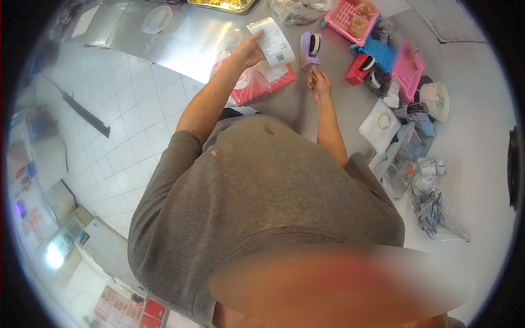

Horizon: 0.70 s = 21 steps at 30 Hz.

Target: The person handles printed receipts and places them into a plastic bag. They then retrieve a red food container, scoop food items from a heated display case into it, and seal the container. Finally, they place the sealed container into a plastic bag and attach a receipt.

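A white printed receipt (pixel 273 46) is held at its left edge by my left hand (pixel 251 52), the thumb lying over it. Under that hand is a red and white box (pixel 281 79) in a clear plastic bag (pixel 252 85). My right hand (pixel 320 86) is at the near end of a purple tape dispenser (pixel 307 57), fingers curled and pinched close to its front edge. Whatever lies between those fingertips, if anything, is too small to make out. A pale roll of tape (pixel 314 44) sits in the dispenser.
To the right stand a pink basket (pixel 355 24) with packets, a blue basket (pixel 377 53), a red tape dispenser (pixel 359 70) and another pink basket (pixel 409 71). Beyond them are a white roll (pixel 436 102) and bagged items (pixel 429 202). A metal food tray (pixel 224 5) is at the far edge.
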Each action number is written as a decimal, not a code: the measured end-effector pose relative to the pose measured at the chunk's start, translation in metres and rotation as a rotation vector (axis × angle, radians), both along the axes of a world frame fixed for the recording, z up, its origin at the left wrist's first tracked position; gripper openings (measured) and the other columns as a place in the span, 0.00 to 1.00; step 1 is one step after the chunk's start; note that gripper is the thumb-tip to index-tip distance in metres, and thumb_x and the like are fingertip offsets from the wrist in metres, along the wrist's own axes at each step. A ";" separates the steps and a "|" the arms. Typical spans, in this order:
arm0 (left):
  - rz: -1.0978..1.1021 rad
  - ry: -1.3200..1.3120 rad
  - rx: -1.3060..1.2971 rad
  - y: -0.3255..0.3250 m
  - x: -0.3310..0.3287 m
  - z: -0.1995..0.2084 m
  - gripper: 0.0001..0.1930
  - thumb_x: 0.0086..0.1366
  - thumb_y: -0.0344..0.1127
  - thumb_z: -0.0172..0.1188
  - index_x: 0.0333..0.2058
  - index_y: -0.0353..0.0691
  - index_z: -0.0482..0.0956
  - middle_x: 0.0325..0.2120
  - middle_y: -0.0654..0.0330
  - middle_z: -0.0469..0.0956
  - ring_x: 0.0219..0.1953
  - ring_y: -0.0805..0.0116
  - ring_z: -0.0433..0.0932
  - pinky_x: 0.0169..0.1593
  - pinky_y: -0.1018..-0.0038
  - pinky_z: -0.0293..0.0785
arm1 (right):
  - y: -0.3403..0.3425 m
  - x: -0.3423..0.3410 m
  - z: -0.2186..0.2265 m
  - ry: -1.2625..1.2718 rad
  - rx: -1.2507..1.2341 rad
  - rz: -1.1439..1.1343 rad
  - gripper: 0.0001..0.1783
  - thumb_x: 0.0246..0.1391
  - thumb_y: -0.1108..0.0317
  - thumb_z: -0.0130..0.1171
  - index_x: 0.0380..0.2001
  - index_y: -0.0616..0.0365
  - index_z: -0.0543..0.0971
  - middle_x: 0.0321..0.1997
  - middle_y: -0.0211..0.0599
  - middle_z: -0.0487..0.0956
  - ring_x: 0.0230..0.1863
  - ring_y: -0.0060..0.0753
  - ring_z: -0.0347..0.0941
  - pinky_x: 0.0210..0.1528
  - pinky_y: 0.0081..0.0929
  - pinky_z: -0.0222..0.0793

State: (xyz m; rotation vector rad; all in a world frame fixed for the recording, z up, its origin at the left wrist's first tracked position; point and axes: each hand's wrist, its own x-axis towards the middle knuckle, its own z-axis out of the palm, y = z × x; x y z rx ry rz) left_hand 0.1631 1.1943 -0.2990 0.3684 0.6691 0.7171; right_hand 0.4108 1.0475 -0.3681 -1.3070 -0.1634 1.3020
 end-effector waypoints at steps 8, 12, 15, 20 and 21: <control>0.022 -0.019 -0.058 0.020 0.028 0.011 0.20 0.72 0.45 0.50 0.53 0.37 0.72 0.49 0.52 0.77 0.52 0.54 0.77 0.53 0.55 0.76 | 0.018 -0.068 0.072 -0.553 0.093 0.312 0.15 0.52 0.59 0.69 0.25 0.62 0.82 0.16 0.24 0.73 0.13 0.15 0.62 0.15 0.18 0.55; -0.009 0.957 0.617 0.035 -0.002 0.004 0.20 0.67 0.46 0.57 0.43 0.32 0.81 0.36 0.53 0.83 0.39 0.55 0.83 0.43 0.61 0.80 | -0.003 -0.063 0.072 -0.439 -0.105 0.463 0.15 0.52 0.58 0.69 0.24 0.60 0.82 0.16 0.24 0.74 0.12 0.14 0.61 0.13 0.18 0.53; -0.198 1.213 0.810 0.027 -0.014 -0.011 0.21 0.63 0.47 0.60 0.38 0.30 0.84 0.30 0.52 0.84 0.32 0.57 0.84 0.35 0.63 0.81 | -0.021 -0.061 0.061 -0.499 -0.183 0.579 0.15 0.52 0.57 0.69 0.24 0.59 0.82 0.17 0.24 0.74 0.12 0.13 0.61 0.13 0.18 0.52; -0.367 1.101 0.442 0.021 -0.017 -0.006 0.17 0.62 0.45 0.61 0.39 0.36 0.85 0.27 0.51 0.82 0.29 0.59 0.83 0.29 0.64 0.80 | -0.039 -0.062 0.024 -0.458 -0.063 0.580 0.19 0.52 0.54 0.69 0.25 0.61 0.82 0.16 0.23 0.73 0.14 0.14 0.63 0.15 0.17 0.55; -0.401 1.063 0.370 0.033 -0.021 -0.021 0.16 0.62 0.45 0.61 0.39 0.37 0.85 0.27 0.52 0.82 0.28 0.60 0.83 0.29 0.63 0.80 | -0.040 -0.062 0.016 -0.456 0.002 0.575 0.19 0.52 0.53 0.69 0.25 0.61 0.83 0.16 0.23 0.73 0.14 0.14 0.64 0.16 0.16 0.56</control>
